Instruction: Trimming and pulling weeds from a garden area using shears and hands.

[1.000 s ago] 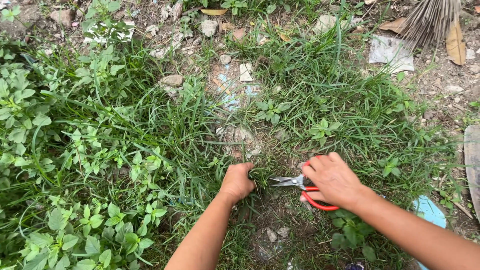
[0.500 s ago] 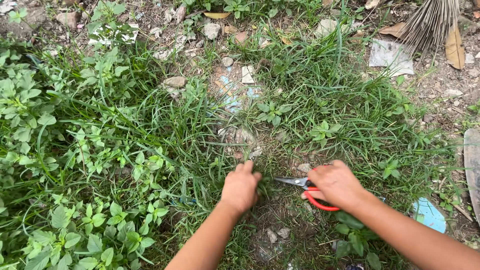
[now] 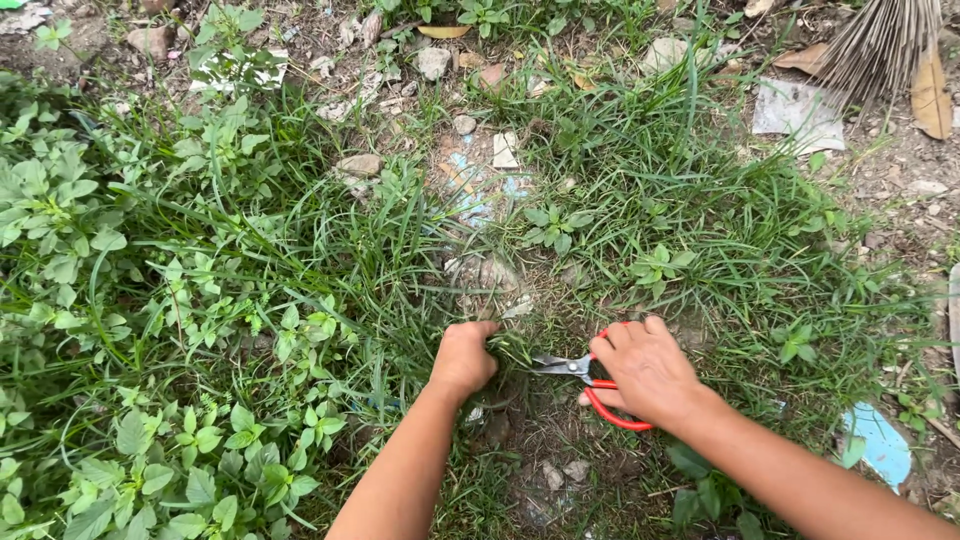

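The left hand (image 3: 463, 358) clenches a grass tuft (image 3: 508, 350) while the right hand (image 3: 645, 372) grips red-handled scissors (image 3: 590, 378), whose blades sit so near the clenched fingers they might nick them.

The left hand (image 3: 463, 358) grips a tuft of grass (image 3: 507, 349) low to the ground; the right hand (image 3: 645, 372) holds red-handled scissors (image 3: 585, 376), blades pointing left at the tuft; broad-leaved weeds (image 3: 150, 300) crowd the left; a dry broom (image 3: 880, 40) lies far right

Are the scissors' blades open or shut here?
Cannot tell: the scissors blades' tips are buried in the grass tuft gripped by the left hand.
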